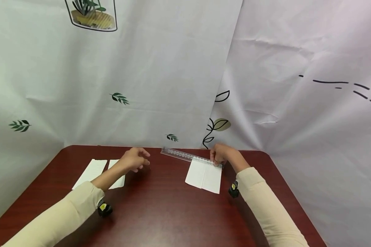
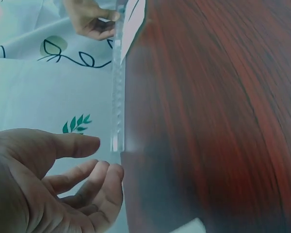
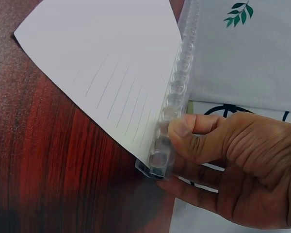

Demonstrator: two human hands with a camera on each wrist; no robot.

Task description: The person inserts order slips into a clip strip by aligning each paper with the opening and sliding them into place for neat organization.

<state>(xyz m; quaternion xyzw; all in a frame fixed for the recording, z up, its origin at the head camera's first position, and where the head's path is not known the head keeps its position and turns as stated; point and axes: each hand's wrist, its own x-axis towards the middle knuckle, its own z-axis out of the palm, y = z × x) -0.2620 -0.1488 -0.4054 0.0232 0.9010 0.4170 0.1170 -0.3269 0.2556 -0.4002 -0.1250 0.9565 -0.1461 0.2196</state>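
Observation:
A clear plastic ruler (image 1: 177,153) with a row of round bumps or holes lies slantwise near the table's far edge. My right hand (image 1: 223,153) pinches its right end, thumb (image 3: 191,141) on top and fingers around the outer edge. Under the ruler, along its near side, is a white lined sheet of paper (image 1: 203,175) with a crease or split down the middle. My left hand (image 1: 134,160) hovers just left of the ruler's other end, fingers loosely bent and nothing between them. In the left wrist view the thumb and fingertips are close to the ruler's end.
Two white paper pieces (image 1: 91,172) lie side by side at the table's left, partly behind my left forearm. The table (image 1: 160,209) is dark reddish wood with rounded far corners. A pale printed cloth (image 1: 160,68) hangs right behind its far edge.

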